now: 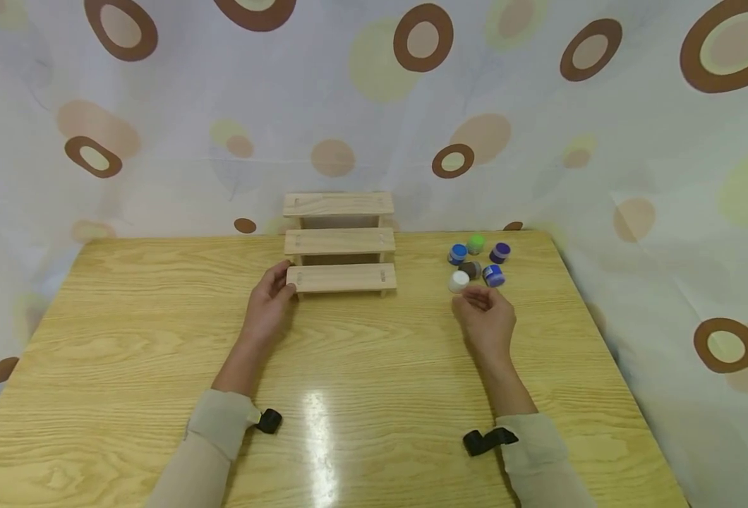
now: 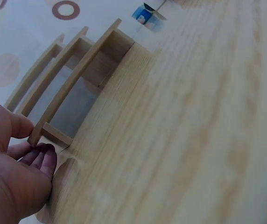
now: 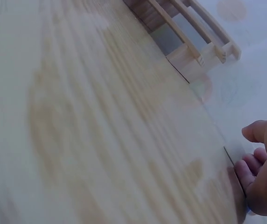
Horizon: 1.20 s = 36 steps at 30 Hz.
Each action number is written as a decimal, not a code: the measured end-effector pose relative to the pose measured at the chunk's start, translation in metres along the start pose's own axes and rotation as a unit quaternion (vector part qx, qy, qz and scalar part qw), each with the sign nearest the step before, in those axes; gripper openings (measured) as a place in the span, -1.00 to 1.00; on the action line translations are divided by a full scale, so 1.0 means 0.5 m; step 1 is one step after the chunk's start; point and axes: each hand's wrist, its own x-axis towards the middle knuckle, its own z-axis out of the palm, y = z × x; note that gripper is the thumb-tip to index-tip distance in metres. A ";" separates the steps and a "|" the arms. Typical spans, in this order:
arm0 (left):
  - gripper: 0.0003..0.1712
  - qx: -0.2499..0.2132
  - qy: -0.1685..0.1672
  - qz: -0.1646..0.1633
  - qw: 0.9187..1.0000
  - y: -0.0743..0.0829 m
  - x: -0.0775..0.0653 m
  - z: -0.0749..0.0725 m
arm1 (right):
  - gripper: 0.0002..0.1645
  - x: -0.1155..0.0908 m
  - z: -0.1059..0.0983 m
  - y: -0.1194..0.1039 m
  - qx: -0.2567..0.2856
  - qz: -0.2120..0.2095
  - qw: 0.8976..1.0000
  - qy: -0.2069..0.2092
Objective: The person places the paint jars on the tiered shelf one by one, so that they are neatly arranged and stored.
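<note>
A three-tier wooden step shelf (image 1: pixel 341 279) of pale wood stands at the back of the table. At the left end of its lowest board, my left hand (image 1: pixel 269 303) pinches the corner; in the left wrist view the thumb lies at the board's end (image 2: pixel 39 130) and the fingers curl beside it. Over on the right, my right hand (image 1: pixel 490 321) hovers just in front of a small white-lidded jar (image 1: pixel 459 281), fingers loosely bent. The right wrist view shows the thumb of the right hand (image 3: pixel 266 163) apart from the fingers, with nothing visible between them.
Close behind the white jar are a brown jar (image 1: pixel 471 269), a blue jar (image 1: pixel 457 254), a green-lidded jar (image 1: pixel 476 244), a purple jar (image 1: pixel 500 252) and a violet-blue jar (image 1: pixel 493 275). A patterned curtain (image 1: pixel 196 85) hangs behind the wooden table (image 1: pixel 374 367).
</note>
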 end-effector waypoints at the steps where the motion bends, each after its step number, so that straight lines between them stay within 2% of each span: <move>1: -0.39 0.001 -0.001 0.000 1.000 0.001 0.000 -0.001 | -0.65 0.001 0.001 0.002 0.013 -0.004 1.000 0.003; 7: -0.40 0.001 0.003 -0.003 1.000 0.004 0.000 -0.001 | -0.60 0.009 0.009 0.008 0.038 -0.024 0.999 0.017; 15: -0.40 -0.005 0.000 -0.004 1.000 0.003 -0.002 -0.002 | -0.45 0.032 0.031 0.010 0.034 -0.013 0.999 0.021; 27: -0.39 -0.006 -0.005 -0.002 1.000 0.009 -0.003 -0.003 | -0.56 0.049 0.050 0.007 0.010 -0.066 0.998 0.022; 36: -0.39 -0.004 -0.005 -0.008 1.000 0.002 -0.003 -0.006 | -0.58 0.035 0.064 -0.021 0.023 -0.063 0.998 -0.001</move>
